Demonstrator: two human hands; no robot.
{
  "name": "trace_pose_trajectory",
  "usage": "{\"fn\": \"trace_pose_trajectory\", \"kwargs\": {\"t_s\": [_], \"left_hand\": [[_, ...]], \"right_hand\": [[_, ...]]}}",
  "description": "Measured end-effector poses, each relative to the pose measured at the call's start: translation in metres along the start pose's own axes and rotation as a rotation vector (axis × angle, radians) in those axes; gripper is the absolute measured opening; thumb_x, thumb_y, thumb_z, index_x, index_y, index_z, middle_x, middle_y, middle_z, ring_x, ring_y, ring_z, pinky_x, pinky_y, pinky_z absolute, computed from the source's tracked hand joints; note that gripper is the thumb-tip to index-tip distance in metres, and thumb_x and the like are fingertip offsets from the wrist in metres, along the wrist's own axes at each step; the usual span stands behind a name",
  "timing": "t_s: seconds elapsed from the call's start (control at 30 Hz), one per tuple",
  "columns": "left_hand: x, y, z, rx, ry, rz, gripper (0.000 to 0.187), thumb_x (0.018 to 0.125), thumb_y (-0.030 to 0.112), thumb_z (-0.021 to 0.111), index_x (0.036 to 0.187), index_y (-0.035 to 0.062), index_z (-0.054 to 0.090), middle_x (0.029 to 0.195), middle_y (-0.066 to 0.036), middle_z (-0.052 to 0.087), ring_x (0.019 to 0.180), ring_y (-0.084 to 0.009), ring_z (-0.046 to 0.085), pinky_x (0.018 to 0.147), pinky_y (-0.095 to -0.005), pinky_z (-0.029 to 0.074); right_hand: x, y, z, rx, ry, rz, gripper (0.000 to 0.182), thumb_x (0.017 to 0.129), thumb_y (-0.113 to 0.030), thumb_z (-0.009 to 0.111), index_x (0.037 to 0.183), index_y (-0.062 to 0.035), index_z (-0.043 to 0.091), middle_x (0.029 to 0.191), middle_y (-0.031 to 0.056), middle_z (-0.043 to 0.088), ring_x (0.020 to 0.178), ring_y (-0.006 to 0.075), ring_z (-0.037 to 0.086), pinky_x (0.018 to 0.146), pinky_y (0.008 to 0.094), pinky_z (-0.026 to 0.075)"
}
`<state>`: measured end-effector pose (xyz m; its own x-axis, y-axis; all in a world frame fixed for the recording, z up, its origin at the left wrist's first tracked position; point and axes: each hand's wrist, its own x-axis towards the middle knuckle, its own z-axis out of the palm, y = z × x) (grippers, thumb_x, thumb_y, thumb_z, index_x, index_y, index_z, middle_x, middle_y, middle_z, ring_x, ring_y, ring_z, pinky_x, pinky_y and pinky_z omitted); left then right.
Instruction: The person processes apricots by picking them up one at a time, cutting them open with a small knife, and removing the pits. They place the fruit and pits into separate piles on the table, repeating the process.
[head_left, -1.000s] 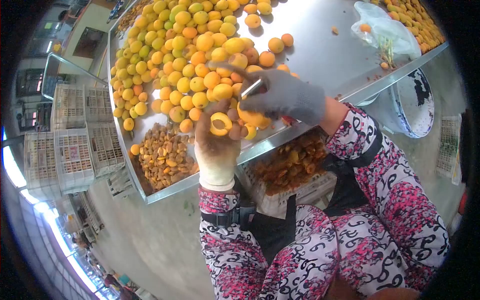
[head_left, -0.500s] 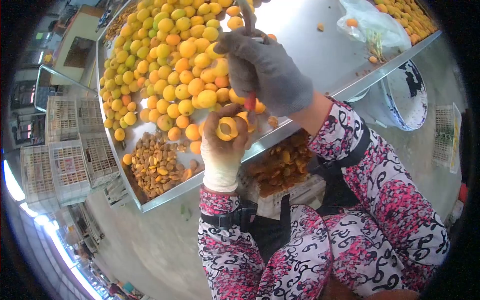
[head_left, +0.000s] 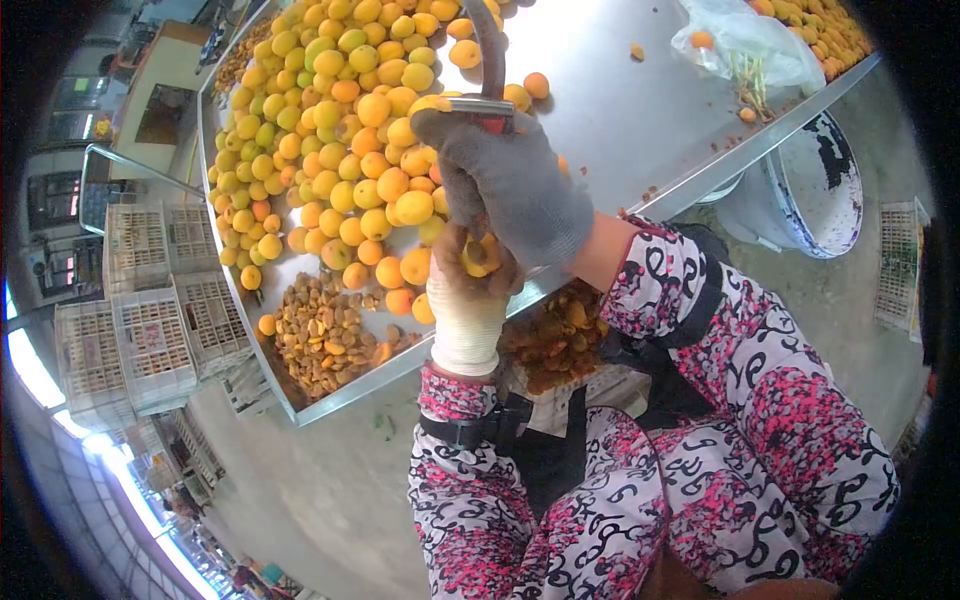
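My left hand point(head_left: 468, 295), in a white glove with brown-stained fingers, is closed around a cut apricot point(head_left: 482, 257) at the table's near edge. Right above it, my right hand point(head_left: 525, 185) in a grey glove grips a curved knife point(head_left: 491, 55). Its dark bent part points away from me, and a metal band with some red shows at the top of the fist. The knife's lower end is hidden by my hands. A large heap of whole apricots point(head_left: 350, 150) covers the table's left side. Brown apricot pits point(head_left: 318, 335) lie piled at the near left corner.
The metal table point(head_left: 600, 120) has a raised rim. At its far right are a plastic bag point(head_left: 760, 55) and more orange fruit point(head_left: 815, 35). Below the edge, a crate point(head_left: 600, 385) holds apricot pieces point(head_left: 555, 340). A white bucket point(head_left: 800, 195) stands right, stacked crates point(head_left: 150, 340) left.
My right hand has come down and nearer, closing onto the fruit at my left hand. My left hand has shifted slightly right, and the apricot is now partly covered.
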<state>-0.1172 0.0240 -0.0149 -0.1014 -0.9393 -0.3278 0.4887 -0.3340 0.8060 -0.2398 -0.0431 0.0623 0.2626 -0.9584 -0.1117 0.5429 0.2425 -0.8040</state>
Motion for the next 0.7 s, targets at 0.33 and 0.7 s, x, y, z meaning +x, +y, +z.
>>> {"fn": "trace_pose_trajectory", "kwargs": {"t_s": [0.33,0.7], "left_hand": [[0.005,-0.010,0.016,0.070,0.304,0.128,0.046,0.075,-0.011,0.056,0.117,0.0053,0.046,0.084,-0.001,0.051,0.071,-0.0103,0.053,0.052,-0.0222,0.045],[0.003,0.006,0.023,0.035,0.178,0.013,0.027,0.086,0.028,0.052,0.108,0.0121,0.046,0.083,-0.003,0.053,0.079,-0.0153,0.056,0.067,-0.0397,0.053]], "right_hand": [[-0.002,0.013,0.011,-0.300,0.046,-0.288,0.029,0.079,-0.029,0.070,0.086,-0.0010,0.062,0.073,0.0041,0.064,0.066,0.0061,0.056,0.058,0.0239,0.046],[0.010,0.020,0.004,0.204,-0.002,0.177,0.021,0.089,-0.024,0.049,0.073,-0.0117,0.048,0.049,-0.0047,0.035,0.039,0.0069,0.031,0.037,0.0219,0.025]]}}
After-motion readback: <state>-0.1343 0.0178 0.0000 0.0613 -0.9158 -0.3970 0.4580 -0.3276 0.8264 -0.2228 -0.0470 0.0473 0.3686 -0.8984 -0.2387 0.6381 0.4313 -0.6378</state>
